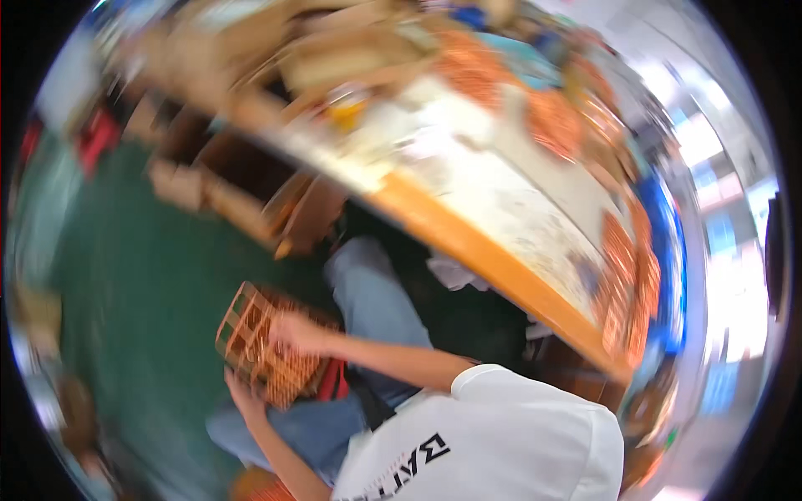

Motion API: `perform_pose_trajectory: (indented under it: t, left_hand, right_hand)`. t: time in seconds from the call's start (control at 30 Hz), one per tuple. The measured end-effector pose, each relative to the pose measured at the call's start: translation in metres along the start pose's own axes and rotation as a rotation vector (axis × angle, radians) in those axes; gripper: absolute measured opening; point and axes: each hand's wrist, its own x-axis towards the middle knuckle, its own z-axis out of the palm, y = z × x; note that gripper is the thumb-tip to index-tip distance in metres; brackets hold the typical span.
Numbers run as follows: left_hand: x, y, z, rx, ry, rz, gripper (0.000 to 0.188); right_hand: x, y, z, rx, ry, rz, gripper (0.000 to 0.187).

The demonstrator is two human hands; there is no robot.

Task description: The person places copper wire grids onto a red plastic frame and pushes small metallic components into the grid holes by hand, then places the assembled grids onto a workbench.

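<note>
An orange openwork plastic basket (pixel 235 322) is tilted over my lap, between my knees. My left hand (pixel 243 394) grips its near left side, the fingers partly hidden by the basket wall. Over the basket's inside is my right hand (pixel 299 334), reaching in from the right. Its fingers are smeared by motion, so whether they hold anything does not show. What lies in the basket is too blurred to name.
A workbench (pixel 480 242) with an orange-yellow edge runs along the right, bearing copper-coloured bundles (pixel 551 123) and open cardboard boxes (pixel 342 60). Another open carton (pixel 242 204) stands on the green floor (pixel 125 275) beyond my knees. A blue crate (pixel 670 267) is at the far right.
</note>
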Motion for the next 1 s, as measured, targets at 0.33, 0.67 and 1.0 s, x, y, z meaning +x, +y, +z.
perform_pose_trajectory:
  t: [0.33, 0.67, 1.0]
  left_hand:
    - [-0.042, 0.005, 0.056, 0.389, 0.346, 0.010, 0.027]
    - [0.004, 0.005, 0.118, 0.732, 0.243, -0.256, 0.017]
    - [0.037, -0.006, 0.212, 1.122, -0.170, -0.185, 0.018]
  right_hand:
    - [-0.172, -0.464, -0.300, -0.714, 0.888, -0.557, 0.041]
    - [-0.073, -0.513, -0.541, -1.677, 1.883, -0.376, 0.055]
    - [-0.567, -0.288, -0.356, -1.543, 2.055, 1.184, 0.089]
